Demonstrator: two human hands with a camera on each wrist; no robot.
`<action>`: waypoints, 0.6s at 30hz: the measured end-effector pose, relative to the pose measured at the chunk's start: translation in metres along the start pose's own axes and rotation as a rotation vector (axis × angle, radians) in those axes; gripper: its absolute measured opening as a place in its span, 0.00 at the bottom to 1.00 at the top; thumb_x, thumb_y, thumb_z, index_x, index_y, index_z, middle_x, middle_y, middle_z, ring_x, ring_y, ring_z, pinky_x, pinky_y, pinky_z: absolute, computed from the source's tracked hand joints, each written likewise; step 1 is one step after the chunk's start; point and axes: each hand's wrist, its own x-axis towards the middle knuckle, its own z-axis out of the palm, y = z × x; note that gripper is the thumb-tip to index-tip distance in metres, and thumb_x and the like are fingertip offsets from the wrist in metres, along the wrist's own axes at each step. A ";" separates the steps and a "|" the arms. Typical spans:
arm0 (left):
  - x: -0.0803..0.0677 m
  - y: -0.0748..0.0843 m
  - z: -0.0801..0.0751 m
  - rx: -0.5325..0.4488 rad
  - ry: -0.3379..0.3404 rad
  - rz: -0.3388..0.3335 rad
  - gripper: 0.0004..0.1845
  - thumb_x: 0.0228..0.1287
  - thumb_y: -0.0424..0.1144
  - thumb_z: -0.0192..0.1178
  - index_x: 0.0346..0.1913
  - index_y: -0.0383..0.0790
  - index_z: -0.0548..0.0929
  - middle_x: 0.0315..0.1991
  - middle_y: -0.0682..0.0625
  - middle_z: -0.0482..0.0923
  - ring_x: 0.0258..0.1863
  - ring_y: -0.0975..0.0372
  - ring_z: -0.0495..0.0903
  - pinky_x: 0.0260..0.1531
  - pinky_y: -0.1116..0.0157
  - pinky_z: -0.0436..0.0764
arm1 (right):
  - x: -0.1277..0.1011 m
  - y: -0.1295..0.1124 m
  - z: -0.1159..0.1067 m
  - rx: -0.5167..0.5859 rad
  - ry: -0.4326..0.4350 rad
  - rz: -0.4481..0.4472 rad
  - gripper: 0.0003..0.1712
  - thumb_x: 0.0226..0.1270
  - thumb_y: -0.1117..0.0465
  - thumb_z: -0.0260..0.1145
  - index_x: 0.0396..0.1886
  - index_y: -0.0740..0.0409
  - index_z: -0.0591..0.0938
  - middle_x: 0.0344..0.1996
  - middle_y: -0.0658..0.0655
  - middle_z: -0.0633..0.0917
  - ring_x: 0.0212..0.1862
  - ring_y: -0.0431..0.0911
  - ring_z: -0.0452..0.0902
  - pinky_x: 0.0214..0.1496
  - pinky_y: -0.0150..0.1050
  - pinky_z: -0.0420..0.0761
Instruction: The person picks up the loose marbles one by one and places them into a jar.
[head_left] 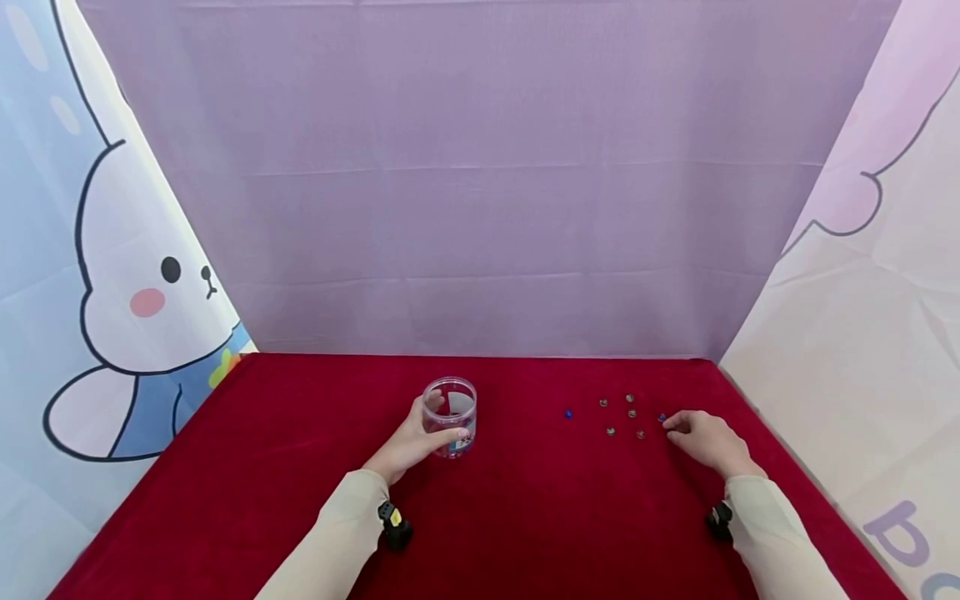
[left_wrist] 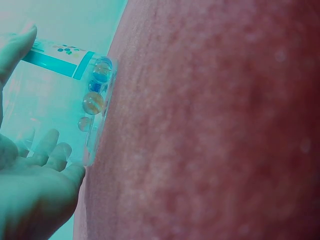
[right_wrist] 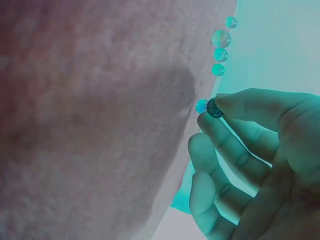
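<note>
Sleeves (head_left: 780, 533) of pale cloth come in from the near edge of the red tabletop (head_left: 525, 517), each with a small black camera strapped at the wrist. The left hand (head_left: 408, 442) lies left of middle with its fingers and thumb curled round a clear plastic jar (head_left: 450, 417), which stands upright on the cloth with its mouth open; the thumb crosses the front of the jar and the fingers wrap the far side. In the left wrist view several marbles (left_wrist: 93, 95) lie at the bottom of the jar against its wall, and a label band runs round it. The right hand (head_left: 705, 442) rests to the right, well apart from the jar, its thumb and forefinger pinching one blue marble (right_wrist: 214, 108) just at the tabletop; the other fingers hang loosely curled below. A second blue marble (right_wrist: 201, 106) sits just beside the pinched one, touching or nearly so. Just beyond and left of the right hand a loose cluster of marbles (head_left: 630, 414) lies scattered on the cloth, and a single blue marble (head_left: 567, 413) sits apart from them, between the cluster and the jar. Behind the tabletop hangs a lilac cloth backdrop (head_left: 487, 183), with a cartoon rabbit curtain (head_left: 127, 292) on the left side and a pale pink curtain (head_left: 862, 317) on the right.
</note>
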 end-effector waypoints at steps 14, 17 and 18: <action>0.001 -0.002 -0.001 -0.005 0.002 -0.006 0.51 0.55 0.53 0.75 0.75 0.50 0.54 0.73 0.47 0.58 0.70 0.48 0.59 0.61 0.42 0.72 | -0.008 -0.023 -0.012 -0.015 0.087 -0.085 0.14 0.68 0.61 0.66 0.53 0.57 0.85 0.47 0.62 0.85 0.46 0.58 0.80 0.37 0.57 0.79; 0.002 -0.002 -0.001 -0.004 0.002 -0.006 0.51 0.54 0.54 0.75 0.75 0.50 0.54 0.73 0.47 0.58 0.70 0.48 0.59 0.61 0.42 0.71 | -0.009 -0.028 -0.015 -0.015 0.093 -0.097 0.15 0.69 0.60 0.66 0.53 0.57 0.84 0.48 0.62 0.84 0.47 0.58 0.80 0.37 0.57 0.79; 0.002 -0.002 -0.001 -0.003 0.003 -0.006 0.51 0.54 0.54 0.75 0.75 0.50 0.54 0.73 0.47 0.58 0.70 0.48 0.59 0.61 0.42 0.71 | -0.009 -0.030 -0.015 -0.013 0.095 -0.101 0.15 0.69 0.60 0.67 0.53 0.57 0.84 0.48 0.62 0.84 0.47 0.59 0.79 0.37 0.57 0.79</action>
